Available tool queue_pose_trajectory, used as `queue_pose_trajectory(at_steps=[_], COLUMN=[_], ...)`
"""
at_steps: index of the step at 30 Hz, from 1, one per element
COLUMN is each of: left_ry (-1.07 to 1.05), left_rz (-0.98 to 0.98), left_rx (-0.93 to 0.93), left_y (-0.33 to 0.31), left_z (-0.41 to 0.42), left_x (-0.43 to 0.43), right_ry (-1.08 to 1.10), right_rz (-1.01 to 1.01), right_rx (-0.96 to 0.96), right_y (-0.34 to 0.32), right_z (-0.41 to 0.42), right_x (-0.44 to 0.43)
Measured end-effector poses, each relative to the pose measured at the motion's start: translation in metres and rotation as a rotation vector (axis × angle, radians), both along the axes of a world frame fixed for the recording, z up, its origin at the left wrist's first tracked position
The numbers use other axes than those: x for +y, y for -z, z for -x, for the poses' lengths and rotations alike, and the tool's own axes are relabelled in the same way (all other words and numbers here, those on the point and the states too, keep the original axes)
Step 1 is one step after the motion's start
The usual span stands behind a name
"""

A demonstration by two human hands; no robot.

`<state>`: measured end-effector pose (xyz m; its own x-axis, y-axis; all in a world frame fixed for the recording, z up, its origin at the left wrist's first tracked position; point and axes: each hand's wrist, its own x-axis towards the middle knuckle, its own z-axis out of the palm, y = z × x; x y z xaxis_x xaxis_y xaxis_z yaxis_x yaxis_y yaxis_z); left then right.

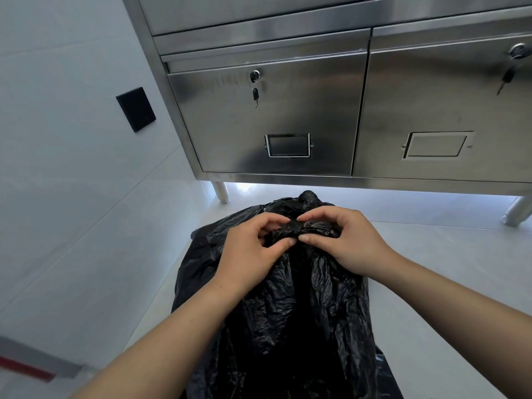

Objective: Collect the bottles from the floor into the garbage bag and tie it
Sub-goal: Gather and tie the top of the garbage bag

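Lower centre of frame: the black garbage bag (pixel 302 312) stands on the pale floor (pixel 431 269), in front of a steel cabinet (pixel 273 116) that fills the upper right. The bag's mouth is bunched into a twisted neck (pixel 312 226) at its top.

Left hand (pixel 253 246): thumb and fingers pinch the neck from the left. Right hand (pixel 345 240): thumb and fingers pinch the same bunch from the right. The fingertips of the two hands nearly meet. Both grips are clamped on plastic, placed close together, presumably so the gathered film cannot spread while a knot is formed.

No bottles show on the visible floor; whether they are inside cannot be seen through the opaque bag. Judgement: collecting appears finished and tying is in hand. No finished knot is discernible.

Keys hang in the cabinet locks (pixel 255 93).
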<state>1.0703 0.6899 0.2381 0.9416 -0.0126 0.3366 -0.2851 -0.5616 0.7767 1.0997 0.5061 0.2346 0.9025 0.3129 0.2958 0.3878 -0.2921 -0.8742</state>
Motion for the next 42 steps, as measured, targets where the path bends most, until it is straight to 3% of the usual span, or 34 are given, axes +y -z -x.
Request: queue_pose_trajectory(at_steps=[7, 15, 24, 34, 42], left_ry=[-0.035, -0.048, 0.059, -0.036, -0.003], left_rz=[0.072, 0.353, 0.371, 0.287, 0.324], left_rx=[0.059, 0.036, -0.036, -0.096, -0.004], left_y=[0.005, -0.003, -0.010, -0.002, -0.002], left_z=[-0.004, -0.009, -0.008, -0.004, -0.002], left_x=[0.005, 0.001, -0.017, -0.020, -0.015], right_ry=[0.018, 0.149, 0.116, 0.174, 0.142], right_rz=[0.171, -0.012, -0.208, 0.011, -0.065], right_rx=[-0.017, -0.009, -0.037, -0.043, 0.009], right_y=[0.000, 0.002, -0.012, 0.002, 0.002], right_z=[-0.003, -0.008, 0.004, 0.007, 0.010], right_x=[-0.008, -0.018, -0.003, -0.010, -0.007])
